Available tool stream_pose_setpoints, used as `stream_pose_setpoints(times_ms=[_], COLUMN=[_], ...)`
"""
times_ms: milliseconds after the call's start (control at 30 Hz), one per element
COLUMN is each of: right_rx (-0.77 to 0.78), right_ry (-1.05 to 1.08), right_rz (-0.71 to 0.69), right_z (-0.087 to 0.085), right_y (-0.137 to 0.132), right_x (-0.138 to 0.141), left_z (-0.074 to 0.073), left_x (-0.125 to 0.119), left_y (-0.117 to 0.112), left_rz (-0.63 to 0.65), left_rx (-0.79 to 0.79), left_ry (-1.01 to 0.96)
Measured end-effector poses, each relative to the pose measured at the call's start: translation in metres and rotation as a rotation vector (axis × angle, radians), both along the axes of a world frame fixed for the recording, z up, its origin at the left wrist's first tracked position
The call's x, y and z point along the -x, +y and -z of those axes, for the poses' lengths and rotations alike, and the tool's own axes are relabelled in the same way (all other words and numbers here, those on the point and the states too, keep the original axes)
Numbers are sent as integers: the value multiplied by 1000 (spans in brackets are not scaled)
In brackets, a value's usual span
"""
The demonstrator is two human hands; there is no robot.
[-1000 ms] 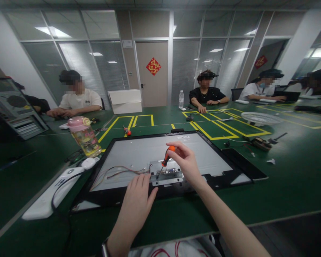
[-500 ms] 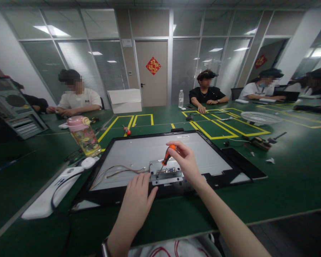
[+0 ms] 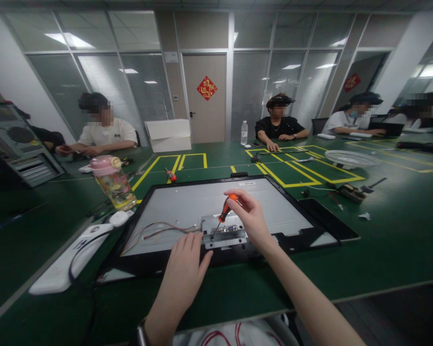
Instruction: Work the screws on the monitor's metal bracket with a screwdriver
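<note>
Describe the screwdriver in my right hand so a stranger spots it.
On the green table lies a black-framed panel. At its metal bracket, your right hand holds the screwdriver, tip down. Its orange-and-black handle sets it apart from the grey bracket.

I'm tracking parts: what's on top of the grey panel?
A metal bracket, thin wires and a white label show. The right hand holds a screwdriver at the bracket. The left hand hides whatever is beneath it.
</note>
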State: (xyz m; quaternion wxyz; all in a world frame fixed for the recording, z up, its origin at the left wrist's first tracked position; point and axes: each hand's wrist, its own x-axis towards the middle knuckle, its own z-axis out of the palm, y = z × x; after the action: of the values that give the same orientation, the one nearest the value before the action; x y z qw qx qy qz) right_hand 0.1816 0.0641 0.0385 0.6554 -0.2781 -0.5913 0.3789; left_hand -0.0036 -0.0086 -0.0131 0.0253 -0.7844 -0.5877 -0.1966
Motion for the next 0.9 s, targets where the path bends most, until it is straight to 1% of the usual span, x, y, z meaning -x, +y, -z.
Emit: stream_pose_setpoints(times_ms=[600,900], right_rx=[-6,16], right_ry=[-20,-11], right_rz=[28,-9], right_z=[0,0], right_y=[-2,-2], right_x=[-1,-1], left_z=[2,1], left_x=[0,0], left_y=[0,0], left_rz=[7,6], left_rx=[-21,-16], left_ry=[0,19])
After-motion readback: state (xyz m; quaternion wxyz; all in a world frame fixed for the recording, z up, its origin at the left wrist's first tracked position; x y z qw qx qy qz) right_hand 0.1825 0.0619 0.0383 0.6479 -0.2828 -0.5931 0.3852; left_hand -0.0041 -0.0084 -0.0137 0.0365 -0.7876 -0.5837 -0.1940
